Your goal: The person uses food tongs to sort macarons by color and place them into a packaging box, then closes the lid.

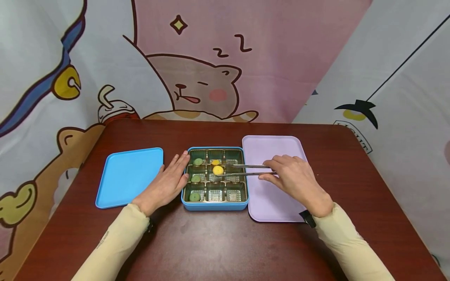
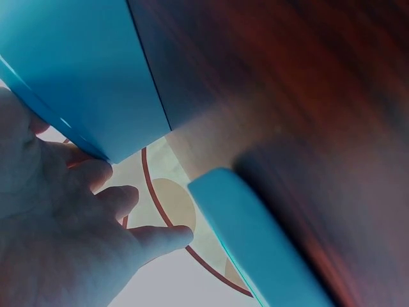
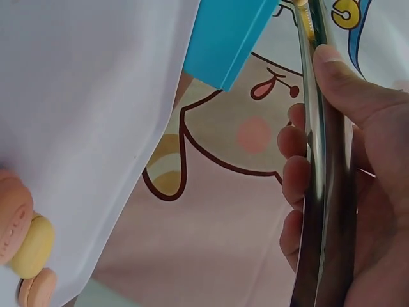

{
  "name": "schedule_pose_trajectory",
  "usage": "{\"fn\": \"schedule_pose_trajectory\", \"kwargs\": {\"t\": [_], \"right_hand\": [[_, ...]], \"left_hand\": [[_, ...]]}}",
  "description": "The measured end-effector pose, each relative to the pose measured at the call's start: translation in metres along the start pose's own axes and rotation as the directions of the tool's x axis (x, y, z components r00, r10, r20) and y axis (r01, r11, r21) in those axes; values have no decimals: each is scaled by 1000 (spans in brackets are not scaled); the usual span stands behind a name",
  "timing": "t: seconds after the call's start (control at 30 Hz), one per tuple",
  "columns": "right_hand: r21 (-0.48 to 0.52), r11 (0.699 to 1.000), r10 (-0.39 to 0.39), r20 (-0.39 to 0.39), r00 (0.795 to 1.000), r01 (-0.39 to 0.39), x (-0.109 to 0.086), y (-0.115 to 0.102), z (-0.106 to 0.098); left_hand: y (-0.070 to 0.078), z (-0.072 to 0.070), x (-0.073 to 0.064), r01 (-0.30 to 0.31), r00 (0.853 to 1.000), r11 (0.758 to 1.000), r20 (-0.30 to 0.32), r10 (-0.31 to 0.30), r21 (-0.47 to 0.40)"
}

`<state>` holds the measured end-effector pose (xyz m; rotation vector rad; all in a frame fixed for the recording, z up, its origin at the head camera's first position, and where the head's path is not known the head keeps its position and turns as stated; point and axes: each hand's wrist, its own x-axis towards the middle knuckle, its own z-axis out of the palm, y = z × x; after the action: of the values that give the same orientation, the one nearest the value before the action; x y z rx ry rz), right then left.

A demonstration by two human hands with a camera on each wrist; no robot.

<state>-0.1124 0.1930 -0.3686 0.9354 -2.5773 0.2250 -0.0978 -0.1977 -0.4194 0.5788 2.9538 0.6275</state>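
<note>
My right hand (image 1: 295, 181) grips metal tongs (image 1: 254, 173) over the blue-rimmed box, with the thumb along one arm in the right wrist view. Between the tong tips is a yellow macaron (image 1: 218, 170), over the middle compartment. The box (image 1: 215, 207) has a gold divided insert. Three green macarons (image 1: 195, 197) lie down its left column, and another yellow macaron (image 1: 215, 162) sits in the back middle compartment. My left hand (image 1: 168, 184) rests with straight fingers against the box's left side.
A light blue lid (image 1: 130, 177) lies on the brown table (image 1: 211, 246) left of the box. To the right is a lilac tray (image 1: 270, 207); the right wrist view shows pink macarons (image 3: 11, 217) and a yellow one (image 3: 33, 246) on it.
</note>
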Motion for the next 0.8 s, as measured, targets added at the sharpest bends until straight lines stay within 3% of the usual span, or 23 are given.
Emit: {"fn": "schedule_pose_trajectory", "kwargs": {"t": [0.47,0.8], "right_hand": [[-36,999,-22,69,997,25,8,-6,0],[-42,998,-34,77,996,37,14,-6,-1]], "left_hand": [[1,0,0,1,1000,1000,5,-1,0],[1,0,1,2,1000,1000,8,-2,-1]]}}
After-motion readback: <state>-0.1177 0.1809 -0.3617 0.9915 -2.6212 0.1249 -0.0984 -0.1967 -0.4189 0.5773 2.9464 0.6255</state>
